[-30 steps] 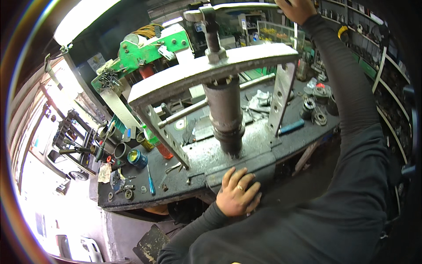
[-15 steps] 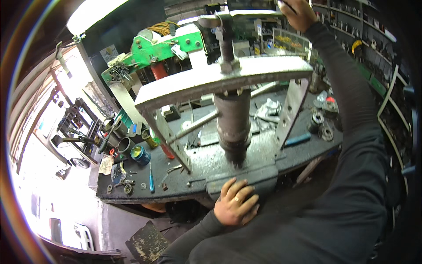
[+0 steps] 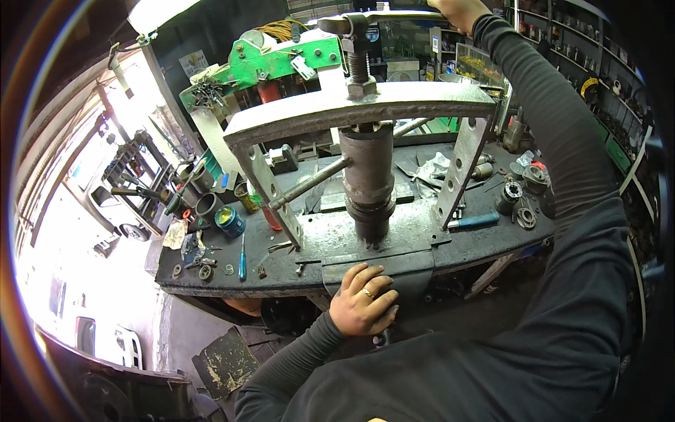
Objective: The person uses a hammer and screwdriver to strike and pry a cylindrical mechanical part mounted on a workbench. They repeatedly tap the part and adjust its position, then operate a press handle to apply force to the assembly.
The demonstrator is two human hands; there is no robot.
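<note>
A steel screw press (image 3: 302, 116) stands on the bench, its threaded screw (image 3: 358, 67) running down through the crossbeam. Under the beam, a dark metal cylinder (image 3: 369, 165) is upright on the base plate, with a rod slanting out from its left side. At the top edge, my right hand (image 3: 460, 13) is closed on the end of the bar handle (image 3: 397, 15) that crosses the screw head; its fingers are partly cut off. My left hand (image 3: 362, 302), with a ring on one finger, rests fingers apart on the dark plate (image 3: 411, 267) at the bench front.
Left on the bench (image 3: 281, 271) are a blue-handled screwdriver (image 3: 242, 260), an open blue tub (image 3: 230, 221) and small metal parts. A blue-handled tool (image 3: 474, 221) and round metal parts (image 3: 508, 197) lie right. Behind stands a green machine (image 3: 271, 60); shelves line the right.
The whole view has shifted a little, and the press appears slightly farther left. My right hand sits higher in the picture, still on the handle end. My left hand stays on the plate.
</note>
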